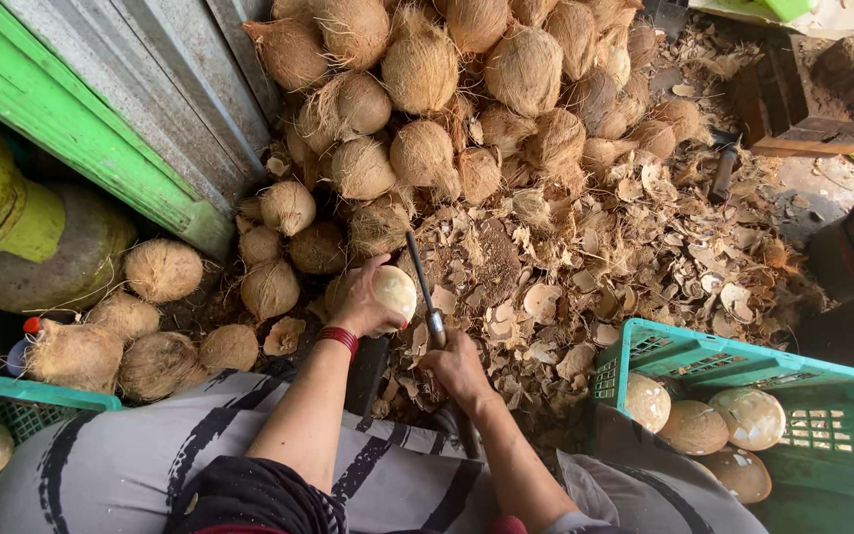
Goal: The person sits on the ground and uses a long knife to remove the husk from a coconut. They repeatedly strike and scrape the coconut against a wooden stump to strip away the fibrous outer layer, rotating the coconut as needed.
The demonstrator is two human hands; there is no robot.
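1. Starting at the left, a green crate (32, 400) holds pale peeled coconuts, and brown husked coconuts (155, 336) lie on the ground beside it.
2. Your left hand (363, 302) cups a half-peeled coconut (394, 292); its fingers wrap closed around the near side, and a red band sits at the wrist.
3. That coconut rests low against the shell-littered ground (565, 267), just in front of the big heap of brown coconuts (447, 89). Its pale, bared face turns up and to the right, toward the blade.
4. Your right hand (457, 368) is closed tight on the handle of a long knife (425, 287). Its long axis runs from your hand up and slightly left, and the tip points away from you, past the coconut's right edge.
5. You look to be mid-peel, chipping brown skin off. The next stroke likely calls for turning an unpeeled patch toward the blade, thumb kept clear.
6. Farther right, a second green crate (842, 415) holds more peeled coconuts (694, 425).
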